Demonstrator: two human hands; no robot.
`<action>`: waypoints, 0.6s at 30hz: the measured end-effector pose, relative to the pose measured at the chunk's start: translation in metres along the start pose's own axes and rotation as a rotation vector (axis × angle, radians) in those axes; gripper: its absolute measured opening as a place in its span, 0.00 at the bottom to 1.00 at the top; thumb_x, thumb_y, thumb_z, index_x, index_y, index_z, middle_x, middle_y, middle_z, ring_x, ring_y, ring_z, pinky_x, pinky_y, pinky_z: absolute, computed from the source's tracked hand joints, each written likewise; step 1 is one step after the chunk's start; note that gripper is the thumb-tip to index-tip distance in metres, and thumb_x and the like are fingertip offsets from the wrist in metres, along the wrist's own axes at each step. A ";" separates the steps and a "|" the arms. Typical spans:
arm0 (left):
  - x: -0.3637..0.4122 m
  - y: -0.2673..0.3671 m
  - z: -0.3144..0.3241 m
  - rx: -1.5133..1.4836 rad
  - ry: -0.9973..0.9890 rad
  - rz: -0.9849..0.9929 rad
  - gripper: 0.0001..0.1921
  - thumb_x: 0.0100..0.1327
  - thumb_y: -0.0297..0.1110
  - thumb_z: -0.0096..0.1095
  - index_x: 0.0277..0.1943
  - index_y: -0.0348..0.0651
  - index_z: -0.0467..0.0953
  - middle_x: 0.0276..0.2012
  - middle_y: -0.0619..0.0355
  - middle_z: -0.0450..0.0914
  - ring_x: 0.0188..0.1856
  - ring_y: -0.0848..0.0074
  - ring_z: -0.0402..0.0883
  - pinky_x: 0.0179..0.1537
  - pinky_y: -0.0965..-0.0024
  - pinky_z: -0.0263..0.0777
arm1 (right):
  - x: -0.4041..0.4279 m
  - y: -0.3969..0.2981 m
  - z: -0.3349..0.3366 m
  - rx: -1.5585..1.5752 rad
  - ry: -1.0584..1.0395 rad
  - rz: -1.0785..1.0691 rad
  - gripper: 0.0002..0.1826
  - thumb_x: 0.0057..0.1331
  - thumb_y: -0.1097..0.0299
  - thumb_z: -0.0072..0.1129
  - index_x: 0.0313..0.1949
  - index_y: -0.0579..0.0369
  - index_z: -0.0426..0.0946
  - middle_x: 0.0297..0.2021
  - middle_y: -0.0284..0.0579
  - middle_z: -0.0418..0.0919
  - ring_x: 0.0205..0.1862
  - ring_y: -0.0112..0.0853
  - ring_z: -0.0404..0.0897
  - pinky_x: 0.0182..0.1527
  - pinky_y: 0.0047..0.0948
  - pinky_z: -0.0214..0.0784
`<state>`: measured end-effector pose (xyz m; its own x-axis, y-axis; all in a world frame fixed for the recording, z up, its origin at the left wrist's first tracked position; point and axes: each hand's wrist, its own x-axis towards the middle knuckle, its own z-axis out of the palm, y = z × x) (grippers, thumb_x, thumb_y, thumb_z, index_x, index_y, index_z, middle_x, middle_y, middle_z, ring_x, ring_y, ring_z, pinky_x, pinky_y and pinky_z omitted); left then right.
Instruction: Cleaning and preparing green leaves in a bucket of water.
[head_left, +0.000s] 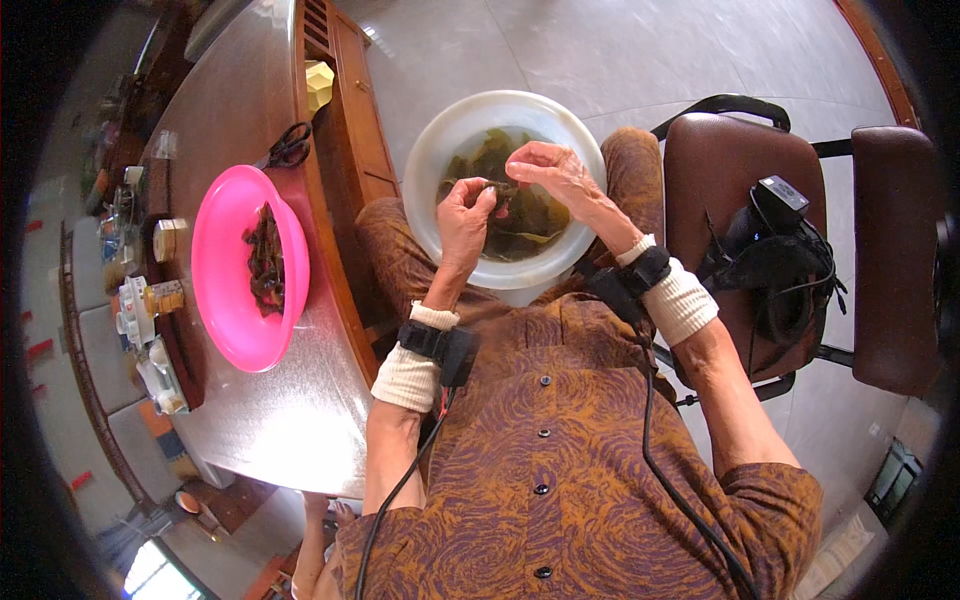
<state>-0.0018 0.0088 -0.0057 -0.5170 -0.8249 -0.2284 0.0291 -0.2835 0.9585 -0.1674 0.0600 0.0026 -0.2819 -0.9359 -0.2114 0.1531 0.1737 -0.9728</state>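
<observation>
Between my knees sits a whitish plastic basin (504, 274) with broad green-brown leaves (491, 154), probably kelp, lying in liquid. Over it, my left hand (463, 225) pinches a small dark piece of the leaf (498, 190) between thumb and forefinger. A bit of pink or red shows just below that piece. My right hand (559, 180) hovers beside it, thumb and fingertips drawn together; whether anything thin is between them is hard to see. On the table to the left, a bright pink plastic basin (221, 262) contains dark, twisted pieces of leaf (266, 262).
Black-handled scissors (289, 146) lie at the wooden table (247, 409) edge, behind the pink basin. Jars and packets (154, 307) line its far side. At right, a brown padded chair (739, 161) carries a black bag with cables (772, 262). Another person's legs (311, 547) show lower left.
</observation>
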 end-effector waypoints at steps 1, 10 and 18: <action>0.001 0.000 0.000 0.018 0.006 0.019 0.06 0.63 0.25 0.55 0.42 0.33 0.72 0.34 0.57 0.77 0.30 0.78 0.78 0.35 0.77 0.76 | -0.002 -0.004 0.002 -0.001 -0.002 0.001 0.13 0.53 0.66 0.63 0.35 0.62 0.79 0.27 0.39 0.80 0.31 0.24 0.77 0.34 0.23 0.69; 0.002 -0.002 0.002 -0.032 0.017 0.026 0.04 0.62 0.23 0.56 0.38 0.34 0.72 0.32 0.60 0.76 0.32 0.81 0.76 0.34 0.78 0.75 | -0.008 -0.001 0.014 -0.383 -0.045 -0.238 0.11 0.52 0.72 0.58 0.36 0.61 0.78 0.28 0.49 0.81 0.31 0.34 0.81 0.37 0.29 0.72; 0.007 -0.008 -0.004 -0.034 0.013 0.066 0.03 0.61 0.21 0.56 0.38 0.37 0.72 0.32 0.62 0.76 0.34 0.83 0.75 0.38 0.79 0.73 | -0.007 0.002 0.019 -0.507 -0.036 -0.306 0.12 0.52 0.76 0.54 0.38 0.60 0.78 0.29 0.52 0.81 0.33 0.38 0.81 0.38 0.32 0.73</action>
<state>-0.0020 0.0031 -0.0162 -0.5021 -0.8484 -0.1677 0.0920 -0.2452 0.9651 -0.1468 0.0612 0.0041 -0.2079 -0.9748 0.0808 -0.4039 0.0103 -0.9148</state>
